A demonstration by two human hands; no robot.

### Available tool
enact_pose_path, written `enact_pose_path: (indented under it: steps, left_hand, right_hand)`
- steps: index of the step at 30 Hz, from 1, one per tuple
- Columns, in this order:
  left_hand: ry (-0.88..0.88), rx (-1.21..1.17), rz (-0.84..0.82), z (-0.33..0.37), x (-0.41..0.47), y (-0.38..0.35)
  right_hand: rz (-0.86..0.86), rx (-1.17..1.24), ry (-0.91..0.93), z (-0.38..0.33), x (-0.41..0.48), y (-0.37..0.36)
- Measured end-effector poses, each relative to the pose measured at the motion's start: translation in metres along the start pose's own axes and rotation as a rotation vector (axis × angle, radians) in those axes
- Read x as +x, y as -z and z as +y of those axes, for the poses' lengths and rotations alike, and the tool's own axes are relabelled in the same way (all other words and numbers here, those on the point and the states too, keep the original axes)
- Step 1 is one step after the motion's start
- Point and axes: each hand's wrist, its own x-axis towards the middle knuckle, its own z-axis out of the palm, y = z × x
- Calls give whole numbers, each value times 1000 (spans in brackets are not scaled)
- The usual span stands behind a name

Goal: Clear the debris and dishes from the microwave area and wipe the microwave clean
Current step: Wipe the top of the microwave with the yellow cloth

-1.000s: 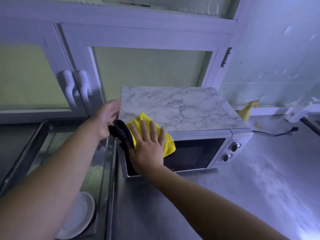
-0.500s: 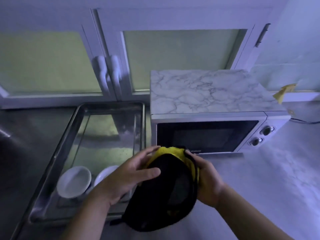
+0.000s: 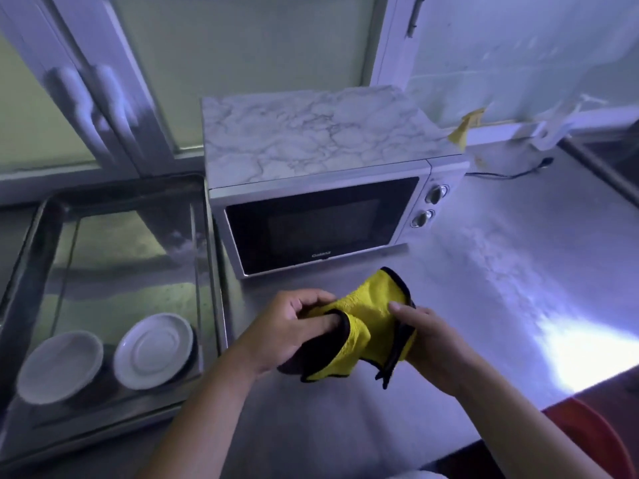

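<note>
Counter (image 3: pixel 501 305): brushed steel, flat and dull, with a bright glare patch towards its right edge.
Cabinet doors (image 3: pixel 242 63): pale painted frames with frosted panes and two rounded vertical handles, rising behind the counter's back edge.
Tray (image 3: pixel 121 198): deep rectangular metal tray with a raised rim and a reflective floor, at the left end of the counter, just beside the microwave.
Microwave (image 3: pixel 321 226): boxy, with a silver casing, a dark glossy door that is closed, and a marble-patterned sheet over its top. It stands at the back of the counter, turned slightly.
Red basin (image 3: pixel 594 440): a round rim, only partly in view past the counter's front right corner.
Plates: two round white glazed saucers, one (image 3: pixel 60 366) and the other (image 3: pixel 154 350), side by side and leaning in the tray's front part.
Cloth (image 3: pixel 366 323): yellow, nubbly like microfibre, with black edging. It is crumpled and held between both hands over the counter, in front of the microwave door.
Left hand (image 3: pixel 287 330): fingers curled round a fold of the cloth, thumb on top.
Right hand (image 3: pixel 428 337): fingers and thumb pinch the cloth's other side.
Knobs: two round metal dials (image 3: pixel 437 194) and (image 3: pixel 422 218), stacked on the microwave's right panel.
Cable (image 3: pixel 511 172): thin and black, lying near the counter's back edge, right of the microwave.
</note>
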Motion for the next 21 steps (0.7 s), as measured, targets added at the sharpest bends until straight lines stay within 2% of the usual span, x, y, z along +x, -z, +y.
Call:
enact_pose_path:
  steps: [2, 5, 6, 11, 14, 17, 21]
  left_hand:
    - [16, 23, -93, 6, 3, -7]
    - [129, -100, -288, 14, 5, -19]
    - [145, -76, -290, 14, 6, -27]
    - [125, 245, -87, 8, 16, -79]
    - [239, 356, -2, -2, 22, -99]
    - [310, 293, -30, -24, 22, -125]
    - [343, 361, -91, -64, 19, -166]
  right_hand:
    - [91, -63, 113, -4, -7, 13]
    - [141, -114, 237, -16, -20, 30]
    - [124, -127, 257, -20, -23, 36]
    - [-34, -220, 363, -45, -37, 65]
    - [-109, -310, 422, -60, -50, 84]
    - [-165, -340, 451, -68, -60, 106]
    - [-187, -285, 459, -72, -67, 145]
